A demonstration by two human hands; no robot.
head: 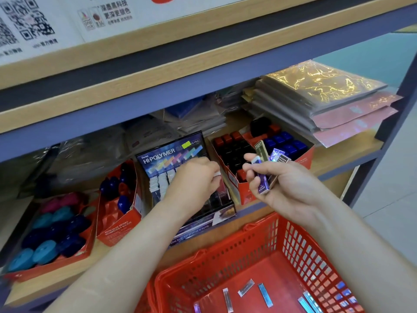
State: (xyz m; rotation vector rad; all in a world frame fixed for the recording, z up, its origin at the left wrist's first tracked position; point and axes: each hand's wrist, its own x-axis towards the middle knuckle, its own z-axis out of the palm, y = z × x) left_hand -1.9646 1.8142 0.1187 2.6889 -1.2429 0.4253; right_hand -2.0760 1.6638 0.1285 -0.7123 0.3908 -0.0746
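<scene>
Fanning out loosely above the right hand [286, 184], the bundle of slim erasers [262, 177] is judged the chief risk. Several are gripped at once between the thumb and curled fingers, just right of the display box [171, 152]. If the grip is shifted, one could be squeezed out and dropped onto the shelf edge, or missed past the red basket [225, 249] that is set below and in front of the box.

A second risk is judged at the box itself: the rows of erasers standing in it could be knocked askew if the left hand [194, 177] is pushed in too far or at an angle. The left hand is held over the front of the box with its fingers curled tight, and a small white eraser [217, 175] is pinched at the fingertips; how much of it is covered cannot be told. More loose erasers [265, 294] are seen lying on the basket floor, below the box.
</scene>
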